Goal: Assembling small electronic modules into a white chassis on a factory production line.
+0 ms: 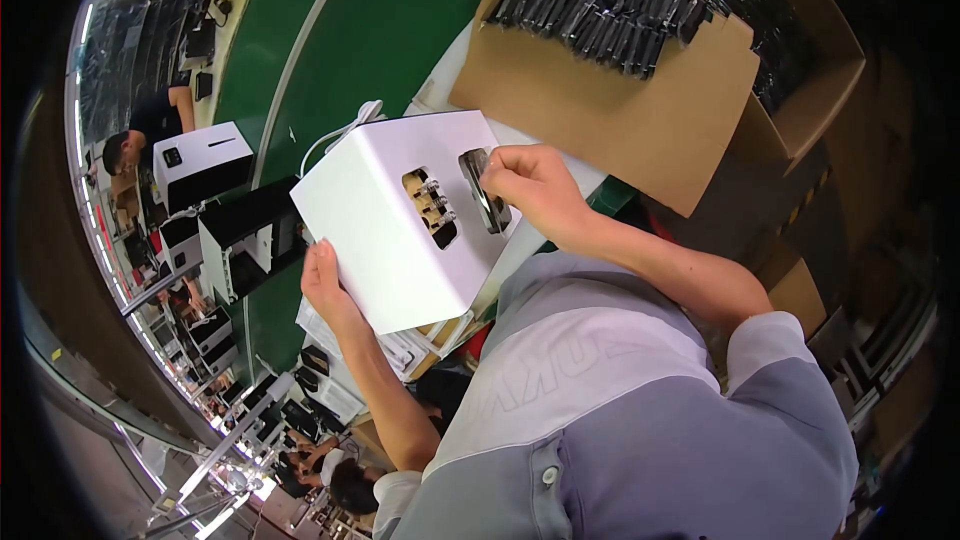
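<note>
A white box-shaped appliance housing (375, 215) stands tilted in view in front of me. In its face is a cutout (430, 208) with several shiny metal fittings inside. My left hand (326, 285) grips the housing's lower left edge, fingers against its side. My right hand (535, 185) pinches a dark glossy oblong cover (480, 190) at the housing's right face, beside the cutout. Whether the cover is seated in the housing I cannot tell. A white cable (335, 135) loops behind the housing.
Many black parts in clear wrap (610, 10) lie on a cardboard sheet (600, 100) at the upper right. Beside them stands an open carton (815, 60). A green conveyor belt (380, 20) runs past on the left, bearing another white appliance (203, 165). Other people work beyond it.
</note>
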`<action>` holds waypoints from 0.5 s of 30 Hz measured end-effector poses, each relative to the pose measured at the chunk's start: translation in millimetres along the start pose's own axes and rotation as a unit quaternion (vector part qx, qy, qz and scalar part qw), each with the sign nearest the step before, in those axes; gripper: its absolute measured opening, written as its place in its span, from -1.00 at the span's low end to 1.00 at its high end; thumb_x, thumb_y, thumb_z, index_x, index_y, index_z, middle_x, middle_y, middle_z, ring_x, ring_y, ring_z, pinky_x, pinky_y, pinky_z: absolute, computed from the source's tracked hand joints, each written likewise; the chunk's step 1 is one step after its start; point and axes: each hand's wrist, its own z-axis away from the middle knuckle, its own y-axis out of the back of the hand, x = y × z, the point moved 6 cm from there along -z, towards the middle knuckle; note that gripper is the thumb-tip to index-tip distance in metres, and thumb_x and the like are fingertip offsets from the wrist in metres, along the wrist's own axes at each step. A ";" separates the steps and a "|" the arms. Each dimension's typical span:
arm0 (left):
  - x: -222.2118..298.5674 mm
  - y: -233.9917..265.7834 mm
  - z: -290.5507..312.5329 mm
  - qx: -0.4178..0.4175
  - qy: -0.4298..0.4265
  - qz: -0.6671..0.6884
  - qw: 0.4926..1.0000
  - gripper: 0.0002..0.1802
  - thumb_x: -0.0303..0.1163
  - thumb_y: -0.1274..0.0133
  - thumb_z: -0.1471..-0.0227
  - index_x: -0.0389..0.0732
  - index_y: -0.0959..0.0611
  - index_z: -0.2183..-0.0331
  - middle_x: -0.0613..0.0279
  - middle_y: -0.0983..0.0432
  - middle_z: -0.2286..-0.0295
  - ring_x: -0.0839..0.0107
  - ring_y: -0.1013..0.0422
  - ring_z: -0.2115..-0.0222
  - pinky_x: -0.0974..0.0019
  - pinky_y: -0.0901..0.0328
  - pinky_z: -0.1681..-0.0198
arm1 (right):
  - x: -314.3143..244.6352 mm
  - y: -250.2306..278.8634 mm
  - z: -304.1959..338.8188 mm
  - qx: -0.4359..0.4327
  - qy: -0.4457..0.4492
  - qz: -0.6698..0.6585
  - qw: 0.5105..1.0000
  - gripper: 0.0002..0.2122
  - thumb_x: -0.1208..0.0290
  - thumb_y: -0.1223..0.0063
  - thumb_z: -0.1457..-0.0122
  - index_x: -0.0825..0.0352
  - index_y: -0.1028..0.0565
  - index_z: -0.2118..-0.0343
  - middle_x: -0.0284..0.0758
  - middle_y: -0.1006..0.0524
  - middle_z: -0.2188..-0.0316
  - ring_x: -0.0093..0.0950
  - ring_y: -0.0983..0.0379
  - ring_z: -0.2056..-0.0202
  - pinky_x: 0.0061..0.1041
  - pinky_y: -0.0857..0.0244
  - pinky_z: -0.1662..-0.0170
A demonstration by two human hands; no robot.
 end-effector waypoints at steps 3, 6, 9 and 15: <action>20.2 -9.1 -13.7 0.023 -0.113 -0.099 0.988 -0.45 -0.24 -0.06 -0.23 -0.41 -0.42 -0.12 0.01 -0.48 0.02 0.35 -0.42 0.05 0.32 -0.26 -0.05 | 5.3 -9.8 -10.0 0.001 0.016 0.020 1.000 -0.84 0.49 -0.02 -0.13 0.35 -0.44 0.58 -0.52 -0.42 0.59 -0.75 -0.23 0.52 -0.63 -0.10 0.45; 43.4 -34.6 -16.8 0.004 -0.172 -0.100 0.980 -0.35 -0.20 -0.08 -0.22 -0.39 -0.32 -0.19 0.00 -0.38 -0.05 0.30 -0.32 -0.04 0.27 -0.15 -0.16 | 0.9 -22.2 -12.5 -0.015 0.009 0.046 0.999 -0.85 0.52 -0.02 -0.12 0.39 -0.44 0.57 -0.53 -0.41 0.60 -0.75 -0.26 0.51 -0.62 -0.15 0.45; 38.7 -37.7 -19.5 -0.011 -0.110 -0.119 0.987 -0.31 -0.18 -0.08 -0.21 -0.39 -0.30 -0.21 -0.01 -0.36 -0.06 0.28 -0.30 -0.06 0.25 -0.11 -0.20 | -8.5 -33.7 -10.0 -0.035 0.038 0.080 0.995 -0.84 0.54 0.00 -0.13 0.42 -0.42 0.57 -0.55 -0.35 0.64 -0.78 -0.20 0.53 -0.63 -0.11 0.48; 41.0 -41.7 -22.2 -0.041 -0.105 -0.113 0.987 -0.35 -0.23 -0.03 -0.24 -0.40 -0.30 -0.21 0.03 -0.41 -0.02 0.34 -0.34 0.01 0.29 -0.17 -0.15 | -10.1 -42.0 -11.1 -0.049 0.041 0.098 0.993 -0.83 0.54 0.01 -0.15 0.40 -0.38 0.57 -0.56 -0.31 0.65 -0.78 -0.18 0.54 -0.63 -0.09 0.49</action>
